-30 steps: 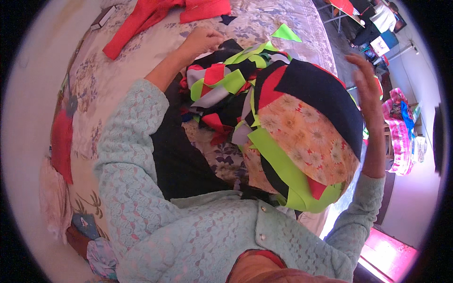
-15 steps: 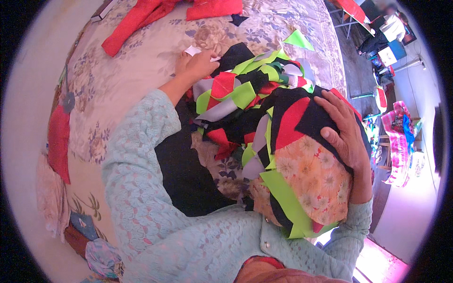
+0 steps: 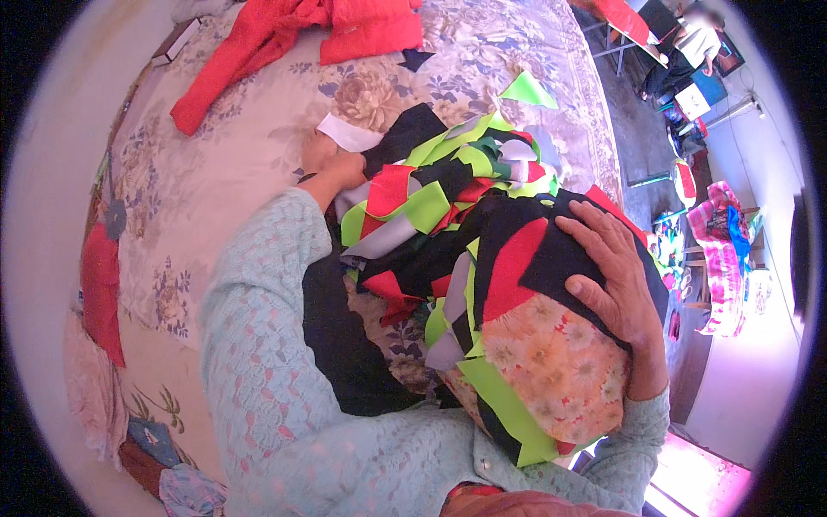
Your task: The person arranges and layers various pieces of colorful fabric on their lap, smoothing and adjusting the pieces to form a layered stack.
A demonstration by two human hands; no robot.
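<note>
My left hand [image 3: 338,165] is closed on a white fabric scrap [image 3: 349,136], at the far left edge of a heap of cloth pieces; its fingertips are partly hidden. My right hand [image 3: 613,280] lies spread on a bundle of scraps leaning against my body. Black cloth [image 3: 556,258], a red piece [image 3: 515,269], an orange floral piece [image 3: 556,366] and a lime green strip [image 3: 508,412] make up that bundle. Beyond it, a loose heap of lime, grey, red and black scraps [image 3: 426,207] lies on the bed. Below my left arm spreads a large black cloth [image 3: 345,336].
The bed has a floral sheet [image 3: 233,164]. Red garments [image 3: 250,52] lie at its far side, near a small dark scrap [image 3: 417,59] and a lime triangle [image 3: 529,90]. A red cloth [image 3: 102,293] hangs at the left edge. Another person [image 3: 689,47] stands at the far right.
My left hand has turned and drawn slightly left and nearer; the white scrap shows more fully in it. My right hand stays on the bundle. The whole view has shifted a little.
</note>
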